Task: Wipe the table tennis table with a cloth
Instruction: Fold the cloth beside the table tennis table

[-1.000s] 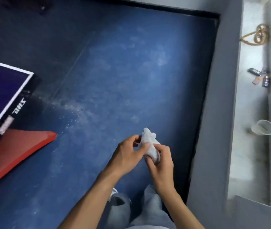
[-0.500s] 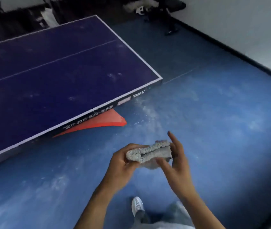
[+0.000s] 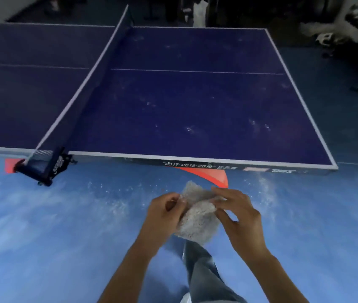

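Cloth [image 3: 197, 217]: pale grey, nubbly weave, held in the air between both hands, over the floor [image 3: 53, 226] and short of the table's near edge; not touching the table [image 3: 195, 95]. Left hand [image 3: 165, 212] pinches the cloth's left edge between thumb and curled fingers. Right hand [image 3: 237, 217] holds the upper right edge, fingers bent over it. Both grips are narrow and closed on fabric. The lower part sags in a loose fold between the hands. Judged soft, limp and light, with no stiffness of its own and nothing fragile; the rough texture should bite on the smooth top rather than slide. Judged best handling: bunch or fold it into a pad and press it flat under one palm, since an edge pinch would let it trail and roll up. Table top is dark blue with white border lines. Pale marks [image 3: 189, 129] lie scattered on the near right half, some close to the near edge. Wiping judged not yet begun. Net [image 3: 81, 88] crosses the top at left, its clamp [image 3: 44, 166] hanging off the near edge. A red base [image 3: 213, 174] shows beneath that edge. A trouser leg [image 3: 204, 270] is visible below the hands. Floor is blue with whitish scuffing.
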